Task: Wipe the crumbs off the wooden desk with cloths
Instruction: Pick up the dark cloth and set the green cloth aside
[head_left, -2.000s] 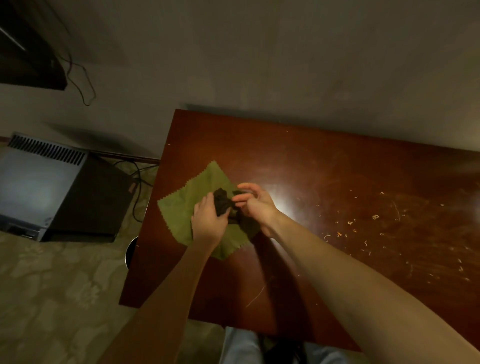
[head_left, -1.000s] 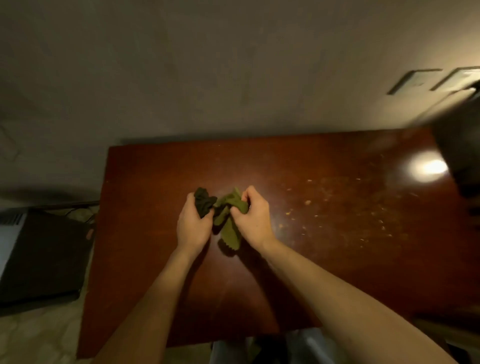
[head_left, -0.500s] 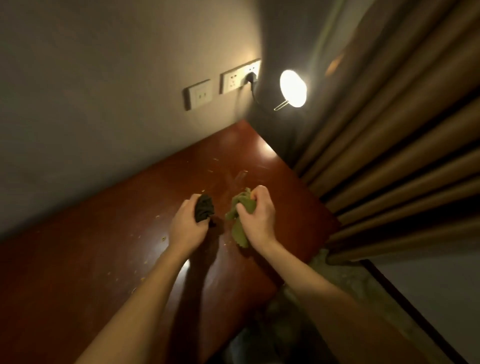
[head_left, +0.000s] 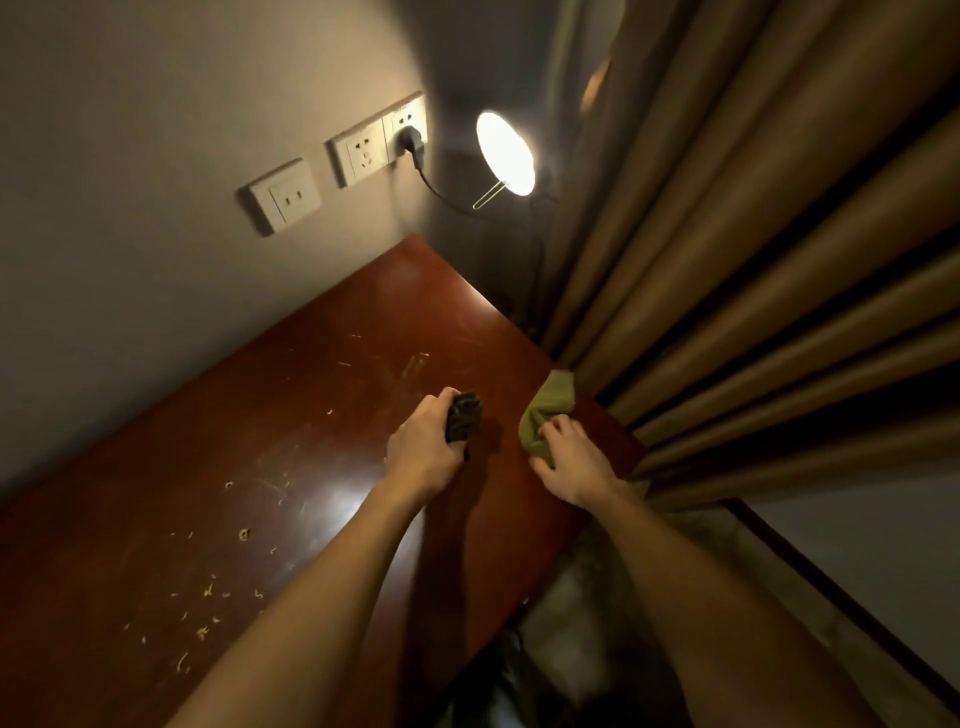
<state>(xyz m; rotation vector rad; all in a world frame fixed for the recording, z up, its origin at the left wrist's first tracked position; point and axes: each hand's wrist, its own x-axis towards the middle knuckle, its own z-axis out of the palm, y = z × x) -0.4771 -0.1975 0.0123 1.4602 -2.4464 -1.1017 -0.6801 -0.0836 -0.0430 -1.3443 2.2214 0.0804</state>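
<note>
Two cloths are in your hands. Your left hand (head_left: 421, 449) is clenched round a dark cloth (head_left: 464, 423), wadded into a tight, crumpled lump over the desk (head_left: 311, 405); you cannot tell whether it touches the wood. Your right hand (head_left: 569, 465) grips a green cloth (head_left: 548, 415), soft and bunched, lying at the desk's right edge. The desk is glossy reddish wood with a bright glare patch beside your left forearm. Crumbs (head_left: 208, 592), pale thin curls and flecks, lie scattered left of that arm, with a few beyond the dark cloth. A curtain (head_left: 753, 260) hangs in heavy tan folds just beside the green cloth, crowding the desk's right side. On the wall, white sockets (head_left: 363, 150), one holding a black plug (head_left: 410, 140), sit beside a lit round lamp (head_left: 505, 153).
</note>
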